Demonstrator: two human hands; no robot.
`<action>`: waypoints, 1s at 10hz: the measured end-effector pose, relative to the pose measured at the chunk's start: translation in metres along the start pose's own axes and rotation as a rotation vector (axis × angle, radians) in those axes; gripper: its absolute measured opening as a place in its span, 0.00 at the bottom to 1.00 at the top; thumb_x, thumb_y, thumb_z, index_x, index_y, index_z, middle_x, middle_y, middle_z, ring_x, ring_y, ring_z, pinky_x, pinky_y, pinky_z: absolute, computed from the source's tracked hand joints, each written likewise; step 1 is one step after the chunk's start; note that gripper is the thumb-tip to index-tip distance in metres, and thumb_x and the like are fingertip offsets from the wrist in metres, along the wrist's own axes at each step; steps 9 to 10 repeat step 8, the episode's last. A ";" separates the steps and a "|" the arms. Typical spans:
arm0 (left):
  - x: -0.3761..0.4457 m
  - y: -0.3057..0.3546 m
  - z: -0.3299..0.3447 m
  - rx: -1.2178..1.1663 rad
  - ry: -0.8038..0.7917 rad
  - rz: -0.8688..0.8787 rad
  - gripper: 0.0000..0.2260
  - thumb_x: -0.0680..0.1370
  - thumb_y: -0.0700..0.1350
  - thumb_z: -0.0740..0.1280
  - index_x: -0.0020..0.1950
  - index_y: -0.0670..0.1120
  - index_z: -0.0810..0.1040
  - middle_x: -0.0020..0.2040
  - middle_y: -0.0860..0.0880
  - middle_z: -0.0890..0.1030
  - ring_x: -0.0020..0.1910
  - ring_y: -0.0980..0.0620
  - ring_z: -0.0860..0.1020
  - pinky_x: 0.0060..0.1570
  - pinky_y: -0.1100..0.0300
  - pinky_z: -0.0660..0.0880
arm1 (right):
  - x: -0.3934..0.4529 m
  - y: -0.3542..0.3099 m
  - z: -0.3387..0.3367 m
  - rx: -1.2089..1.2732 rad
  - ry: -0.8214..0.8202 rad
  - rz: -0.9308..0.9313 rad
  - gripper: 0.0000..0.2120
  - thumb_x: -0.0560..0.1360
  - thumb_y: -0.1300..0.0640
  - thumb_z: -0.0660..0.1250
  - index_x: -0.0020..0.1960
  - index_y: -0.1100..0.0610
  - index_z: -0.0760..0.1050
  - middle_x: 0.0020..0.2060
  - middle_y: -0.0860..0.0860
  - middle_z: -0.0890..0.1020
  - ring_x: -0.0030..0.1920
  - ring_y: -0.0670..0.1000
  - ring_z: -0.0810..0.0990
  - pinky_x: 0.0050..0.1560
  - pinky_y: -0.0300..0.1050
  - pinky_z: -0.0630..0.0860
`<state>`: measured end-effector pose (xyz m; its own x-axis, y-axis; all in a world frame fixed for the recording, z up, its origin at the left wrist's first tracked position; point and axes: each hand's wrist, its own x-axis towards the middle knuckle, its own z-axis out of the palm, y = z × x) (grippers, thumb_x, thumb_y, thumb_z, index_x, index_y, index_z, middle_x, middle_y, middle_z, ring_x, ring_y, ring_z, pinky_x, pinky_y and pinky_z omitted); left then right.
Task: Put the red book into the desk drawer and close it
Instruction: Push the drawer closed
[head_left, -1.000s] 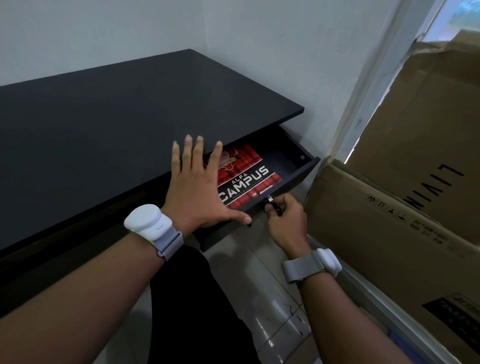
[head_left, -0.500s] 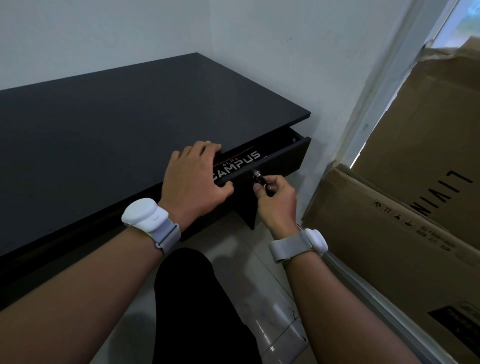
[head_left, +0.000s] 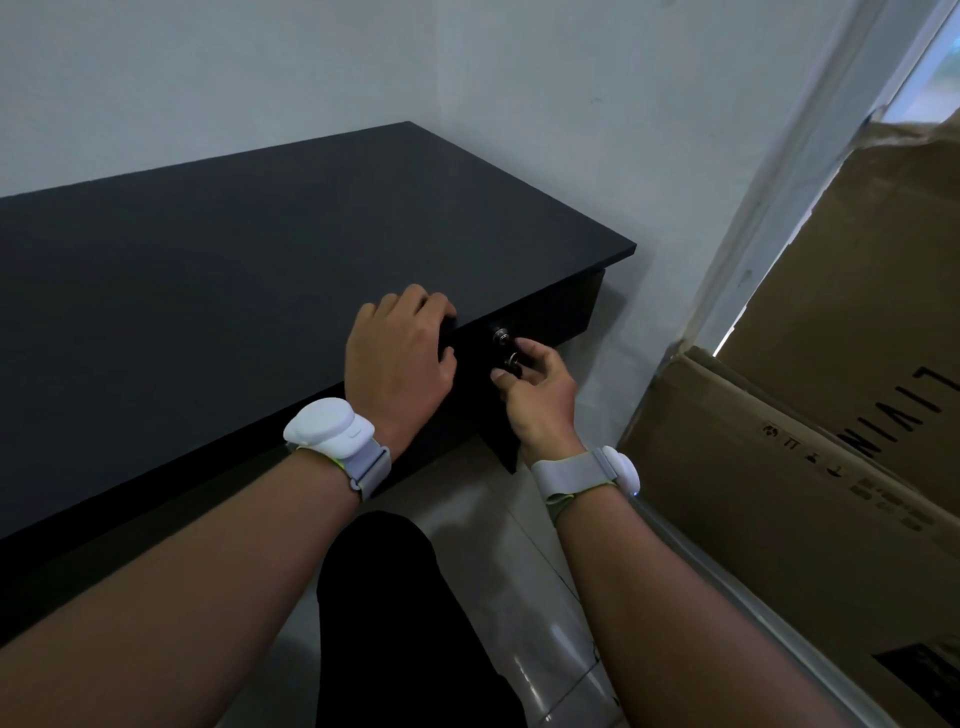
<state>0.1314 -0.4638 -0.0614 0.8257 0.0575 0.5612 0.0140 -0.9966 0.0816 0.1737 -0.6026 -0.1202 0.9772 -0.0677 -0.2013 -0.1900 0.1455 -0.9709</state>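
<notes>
Head view shows me the black worktop (head_left: 218, 312) running along the pale wall, with the drawer (head_left: 550, 317) under its right end pushed in flush, its front face sitting just below the top's edge. I cannot see the red book anywhere; no gap in the drawer shows any of it.

My left hand (head_left: 400, 358) rests over the front edge of the worktop, just left of the drawer's knob. Its fingers (head_left: 415, 304) are curled and held close together, tips hooked down over the lip, thumb lying against the dark front beneath.

My right hand (head_left: 535, 384) is at the drawer front, with thumb and forefinger pinched on a small metal knob (head_left: 511, 358). A second round metal fitting (head_left: 500, 332), perhaps a lock, sits just above it on the same panel, untouched.

Both wrists carry white bands with rounded white pods. A dark trouser knee (head_left: 395, 597) shows between my forearms above the glossy tiled floor (head_left: 524, 597). Large cardboard boxes (head_left: 810, 441) lean to the right, close beside the worktop's end, printed with black letters.
</notes>
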 end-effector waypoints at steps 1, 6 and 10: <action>0.002 0.000 0.005 0.069 0.025 0.011 0.13 0.70 0.42 0.75 0.54 0.47 0.81 0.48 0.46 0.80 0.44 0.42 0.79 0.46 0.49 0.71 | 0.003 -0.003 0.007 0.047 -0.040 0.024 0.25 0.75 0.71 0.71 0.66 0.52 0.74 0.57 0.59 0.83 0.56 0.56 0.84 0.55 0.48 0.83; 0.006 0.000 0.022 0.264 0.183 0.049 0.10 0.72 0.34 0.70 0.50 0.46 0.79 0.42 0.45 0.77 0.36 0.44 0.74 0.38 0.51 0.65 | 0.012 -0.006 0.018 0.043 -0.125 -0.003 0.31 0.75 0.73 0.70 0.74 0.55 0.68 0.60 0.57 0.81 0.59 0.55 0.82 0.63 0.52 0.80; 0.002 -0.001 0.010 0.104 0.068 0.028 0.14 0.68 0.42 0.71 0.53 0.47 0.79 0.48 0.46 0.78 0.43 0.43 0.76 0.44 0.50 0.68 | 0.011 -0.004 0.015 -0.111 -0.125 -0.068 0.30 0.72 0.70 0.72 0.72 0.54 0.71 0.58 0.49 0.79 0.58 0.50 0.80 0.66 0.54 0.79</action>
